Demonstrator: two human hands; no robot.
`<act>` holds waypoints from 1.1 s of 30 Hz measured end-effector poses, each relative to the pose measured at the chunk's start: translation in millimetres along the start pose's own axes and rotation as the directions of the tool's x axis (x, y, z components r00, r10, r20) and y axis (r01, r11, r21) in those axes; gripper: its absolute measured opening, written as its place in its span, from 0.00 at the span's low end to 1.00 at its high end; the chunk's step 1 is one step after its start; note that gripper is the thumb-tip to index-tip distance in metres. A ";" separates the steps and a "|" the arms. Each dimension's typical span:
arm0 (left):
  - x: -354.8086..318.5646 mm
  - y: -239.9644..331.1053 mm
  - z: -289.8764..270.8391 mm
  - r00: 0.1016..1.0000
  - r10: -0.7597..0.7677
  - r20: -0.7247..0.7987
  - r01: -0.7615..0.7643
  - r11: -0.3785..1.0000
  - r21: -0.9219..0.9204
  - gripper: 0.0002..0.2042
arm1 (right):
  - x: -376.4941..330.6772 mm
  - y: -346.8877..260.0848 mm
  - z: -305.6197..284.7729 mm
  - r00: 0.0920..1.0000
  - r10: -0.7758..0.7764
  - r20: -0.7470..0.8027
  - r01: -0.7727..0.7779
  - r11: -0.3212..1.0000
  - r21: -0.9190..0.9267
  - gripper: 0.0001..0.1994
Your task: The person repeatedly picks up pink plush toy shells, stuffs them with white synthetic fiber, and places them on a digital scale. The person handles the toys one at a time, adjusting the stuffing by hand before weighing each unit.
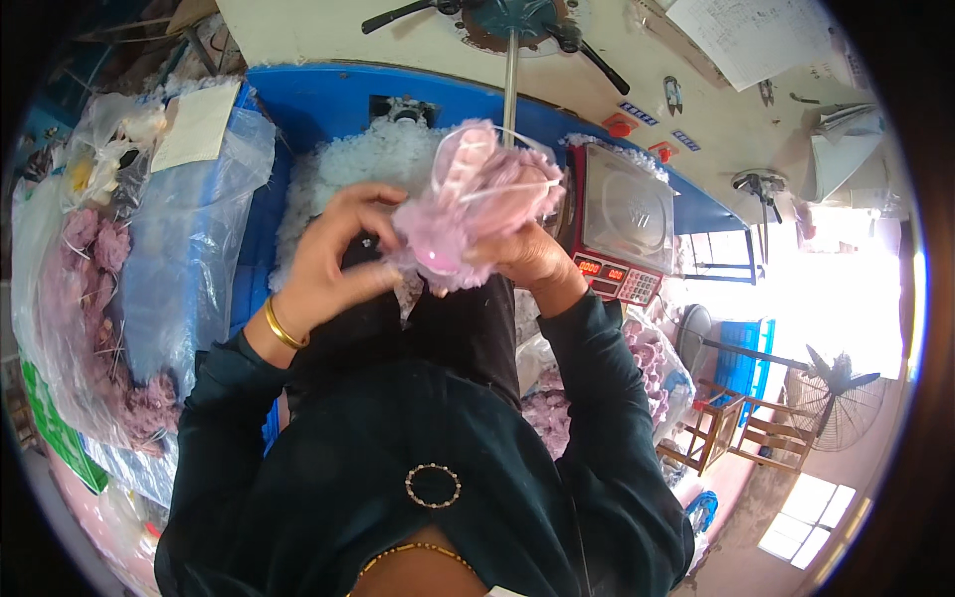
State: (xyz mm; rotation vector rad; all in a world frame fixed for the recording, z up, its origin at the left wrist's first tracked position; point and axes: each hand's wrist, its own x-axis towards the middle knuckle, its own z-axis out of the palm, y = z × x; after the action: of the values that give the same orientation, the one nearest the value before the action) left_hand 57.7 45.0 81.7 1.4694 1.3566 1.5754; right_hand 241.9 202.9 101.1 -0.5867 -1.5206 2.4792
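Note:
A fluffy pink plush piece [460, 194] with long ear-like flaps, thin white strands and a shiny pink oval on its underside is held up in front of my body. My right hand [537, 257] grips it from the right, fingers partly buried in the pile. Beside its left edge is my left hand [333, 254], thumb and fingers curved and spread apart with nothing visible between them. Slight blur hides whether its fingertips touch the plush. Beneath the hands lies a heap of white stuffing fibre [343, 164] in a blue-sided trough [308, 90].
On the left, a blue bin [189, 219] lined with clear plastic stands by more mauve plush pieces [95, 289]. A red-framed digital scale [627, 214] sits to the right. Ahead, a machine with black handles [512, 20] rises over a pale table [318, 35]. Wooden stools [711, 428] and a fan [831, 398] stand right.

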 end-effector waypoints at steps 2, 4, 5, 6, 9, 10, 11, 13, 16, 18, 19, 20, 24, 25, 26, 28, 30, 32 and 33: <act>9.9 -13.3 6.2 0.967 -0.243 0.079 0.250 0.836 -0.488 0.13 | 0.1 -2.8 -6.8 0.996 -0.016 0.084 0.041 0.953 -0.299 0.28; 14.9 -9.1 5.8 0.843 -0.433 0.319 0.530 0.770 -0.355 0.16 | 5.1 -14.9 -10.4 0.991 0.011 0.130 0.059 0.852 -0.520 0.27; 9.0 -12.1 22.5 0.877 -0.447 0.174 0.474 0.753 -0.457 0.16 | 5.7 -21.0 -11.5 0.988 0.028 0.150 0.072 0.781 -0.620 0.27; 10.7 -15.2 28.4 0.856 -0.475 0.202 0.506 0.696 -0.508 0.16 | 1.9 -25.4 -9.9 0.996 -0.021 0.087 0.068 0.810 -0.583 0.28; 16.8 -33.0 33.5 0.856 -0.460 0.237 0.498 0.606 -0.620 0.18 | -6.4 -32.4 -4.1 0.995 -0.098 -0.030 0.076 0.903 -0.423 0.29; 19.6 -36.9 34.7 0.864 -0.439 0.248 0.484 0.584 -0.652 0.18 | -4.7 -8.7 -22.0 0.973 -0.230 -0.021 0.197 0.873 -0.446 0.32; 21.8 -32.7 35.7 0.898 -0.383 0.216 0.432 0.678 -0.595 0.18 | -6.5 -2.1 -26.6 0.981 -0.192 -0.004 0.160 0.830 -0.534 0.32; 26.5 -19.4 37.1 0.953 -0.255 0.162 0.302 0.835 -0.460 0.17 | -10.6 4.4 -29.8 0.994 -0.107 0.022 0.092 0.714 -0.694 0.34; 29.8 -49.3 33.9 0.847 -0.452 0.279 0.530 0.677 -0.511 0.15 | -5.3 20.7 -42.3 0.861 -0.426 0.279 0.373 0.156 -0.914 0.25; 44.2 -22.3 30.7 0.982 0.002 0.190 -0.011 0.999 0.049 0.13 | -8.6 25.7 -47.4 0.730 -0.514 0.450 0.417 -0.186 -0.890 0.18; 47.9 -14.1 31.3 0.985 0.031 0.172 -0.038 0.999 0.038 0.12 | -9.3 24.9 -50.2 0.823 -0.454 0.341 0.407 0.051 -0.912 0.19; 50.7 -9.1 32.0 0.986 0.060 0.154 -0.064 0.998 0.026 0.11 | -10.8 23.8 -55.0 0.900 -0.361 0.245 0.356 0.283 -0.891 0.20; 60.9 -19.1 38.9 0.996 0.029 0.079 -0.029 1.000 0.001 0.12 | -15.8 2.4 -61.1 0.978 -0.162 0.134 0.210 0.794 -0.571 0.21; 66.4 -21.6 40.3 0.997 0.027 0.077 -0.027 1.000 -0.005 0.12 | -15.3 1.3 -65.5 0.973 -0.190 0.134 0.233 0.809 -0.540 0.21; 73.6 -17.0 42.1 0.991 0.120 0.066 -0.120 0.993 -0.011 0.11 | -9.6 8.5 -71.6 0.847 -0.513 0.141 0.389 0.415 -0.822 0.18; 90.9 -27.9 41.8 0.981 0.193 0.021 -0.193 0.979 0.057 0.10 | 0.6 -4.4 -78.0 0.711 -0.616 0.340 0.416 -0.021 -0.909 0.15; 110.2 -45.9 39.2 0.967 0.255 -0.010 -0.251 0.956 0.151 0.11 | 11.4 -23.7 -73.4 0.687 -0.635 0.355 0.398 -0.080 -0.914 0.14; 123.9 -58.2 39.4 0.968 0.246 -0.042 -0.233 0.950 0.208 0.11 | 22.3 -38.1 -69.5 0.757 -0.636 0.153 0.391 0.253 -0.885 0.13; 127.8 -62.3 40.3 0.969 0.242 -0.058 -0.222 0.946 0.236 0.11 | 26.2 -42.5 -70.0 0.728 -0.660 0.185 0.400 0.190 -0.897 0.13</act>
State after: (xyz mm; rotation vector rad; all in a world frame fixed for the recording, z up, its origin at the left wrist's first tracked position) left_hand 54.7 191.7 64.0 1.7739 1.4999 1.6893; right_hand 244.9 288.8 104.5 -0.3170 -2.3482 0.8112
